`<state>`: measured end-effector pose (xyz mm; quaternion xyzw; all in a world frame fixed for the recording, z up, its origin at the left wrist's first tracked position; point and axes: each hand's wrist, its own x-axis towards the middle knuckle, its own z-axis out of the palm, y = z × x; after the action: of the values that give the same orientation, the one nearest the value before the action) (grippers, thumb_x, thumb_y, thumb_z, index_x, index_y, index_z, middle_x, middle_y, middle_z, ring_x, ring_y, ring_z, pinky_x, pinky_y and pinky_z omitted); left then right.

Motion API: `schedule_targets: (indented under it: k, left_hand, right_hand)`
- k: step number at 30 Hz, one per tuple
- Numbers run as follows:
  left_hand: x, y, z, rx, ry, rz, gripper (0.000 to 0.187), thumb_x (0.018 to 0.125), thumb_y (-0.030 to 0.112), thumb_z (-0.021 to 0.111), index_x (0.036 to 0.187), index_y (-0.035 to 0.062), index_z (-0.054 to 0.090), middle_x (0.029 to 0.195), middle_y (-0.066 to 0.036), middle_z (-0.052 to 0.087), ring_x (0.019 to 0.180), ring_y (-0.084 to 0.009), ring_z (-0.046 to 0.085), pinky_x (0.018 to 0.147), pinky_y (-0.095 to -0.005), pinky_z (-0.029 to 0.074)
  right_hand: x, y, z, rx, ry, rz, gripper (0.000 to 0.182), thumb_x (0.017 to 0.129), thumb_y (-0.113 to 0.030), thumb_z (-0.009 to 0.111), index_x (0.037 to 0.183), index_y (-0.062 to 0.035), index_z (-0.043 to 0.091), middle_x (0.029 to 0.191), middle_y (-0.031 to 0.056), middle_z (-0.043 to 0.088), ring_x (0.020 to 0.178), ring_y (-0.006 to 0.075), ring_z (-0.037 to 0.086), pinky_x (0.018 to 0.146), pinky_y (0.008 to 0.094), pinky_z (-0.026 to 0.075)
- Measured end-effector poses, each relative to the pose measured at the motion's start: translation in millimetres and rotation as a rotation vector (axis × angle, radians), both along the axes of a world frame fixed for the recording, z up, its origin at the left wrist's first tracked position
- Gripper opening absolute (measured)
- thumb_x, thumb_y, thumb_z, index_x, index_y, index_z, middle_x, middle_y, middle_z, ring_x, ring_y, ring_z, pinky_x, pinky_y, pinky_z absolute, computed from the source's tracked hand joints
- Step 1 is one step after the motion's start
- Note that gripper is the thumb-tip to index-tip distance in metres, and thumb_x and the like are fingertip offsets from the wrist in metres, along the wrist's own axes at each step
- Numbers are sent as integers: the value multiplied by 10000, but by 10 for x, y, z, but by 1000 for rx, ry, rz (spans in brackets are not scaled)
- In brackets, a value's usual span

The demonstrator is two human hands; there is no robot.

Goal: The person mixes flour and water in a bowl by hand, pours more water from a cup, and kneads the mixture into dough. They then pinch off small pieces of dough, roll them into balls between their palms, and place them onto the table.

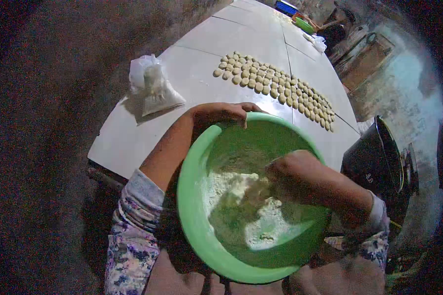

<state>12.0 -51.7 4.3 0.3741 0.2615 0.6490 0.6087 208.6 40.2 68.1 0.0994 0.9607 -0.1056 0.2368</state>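
A large green plastic basin (194,196) is tilted toward me at the near edge of the table, with white flour (268,223) and crumbly, paler clumps inside. My left hand (229,113) grips the basin's far rim, fingers hooked over the edge. Inside the basin, my right hand (298,172) is curled closed above the flour; its fingertips face away and are slightly blurred, so whatever they hold is hidden. Shadows of the hand and arm fall across the flour.
Rows of small, round dough pieces (266,83) lie on the white tiled table (197,64). A plastic bag of white powder (157,91) stands at the left. To the right is a black bucket (374,157). A blue crate (286,7) sits at the far end.
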Motion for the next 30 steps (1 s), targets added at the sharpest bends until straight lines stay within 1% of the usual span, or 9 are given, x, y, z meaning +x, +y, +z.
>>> schedule_targets:
  k: [4,6,8,11,16,17,21,24,30]
  left_hand:
    - [55,-37,146,-108,12,-147,208,832,127,557,1011,32,606,1226,-101,547,1060,-169,553,948,-298,434]
    - [53,-146,-20,139,92,163,223,834,129,546,1026,25,591,1207,-106,552,1063,-184,553,955,-300,429]
    - [98,-95,-26,73,-102,144,211,831,126,545,1009,22,590,1210,-116,551,1069,-202,551,965,-309,421]
    - [56,-38,97,42,-71,-80,167,838,112,538,976,42,602,1237,-128,539,1085,-218,541,974,-327,414]
    - [84,-129,90,-42,-155,66,143,830,81,531,944,37,603,1229,-130,543,1085,-222,543,970,-330,420]
    - [111,-132,158,-52,-108,57,148,829,82,531,950,32,601,1229,-126,543,1081,-222,548,971,-333,420]
    - [214,-147,333,-68,-29,45,153,827,84,536,950,17,596,1238,-116,534,1079,-219,548,972,-338,423]
    - [153,-125,251,-62,-55,72,144,822,85,544,930,5,597,1257,-111,517,1097,-209,533,971,-337,424]
    - [62,-49,-53,107,-21,97,124,827,99,552,906,25,612,1260,-91,515,1086,-202,535,976,-334,419]
  right_hand:
    - [-182,51,-507,-5,4,35,176,759,-230,602,829,-80,663,740,155,645,718,355,641,647,453,516]
    - [-250,71,-646,-100,57,29,180,775,-246,586,823,-92,666,739,158,644,720,352,642,640,455,514]
    - [-274,72,-688,-120,43,-8,149,789,-182,600,908,-173,689,832,92,666,765,288,645,677,405,512]
    - [-191,180,-550,-244,151,-28,221,833,-224,551,1005,-115,635,946,150,644,844,338,632,749,433,502]
    - [-248,207,-434,-398,148,-290,325,851,-253,552,1126,-80,543,1174,174,534,986,393,578,839,461,478]
    - [-211,70,-437,-272,312,-17,376,825,-217,584,1166,-78,508,1091,202,544,939,398,590,793,452,501]
    - [-175,-248,-415,-55,154,270,445,750,-176,628,1167,-79,507,1107,268,497,906,379,584,759,445,499]
    - [42,-182,-387,-118,69,234,410,779,-145,584,1167,-54,485,948,219,544,857,383,609,695,459,519]
    - [718,-128,-374,-12,-122,230,408,810,-156,529,1182,-5,452,976,222,544,854,368,614,709,434,518]
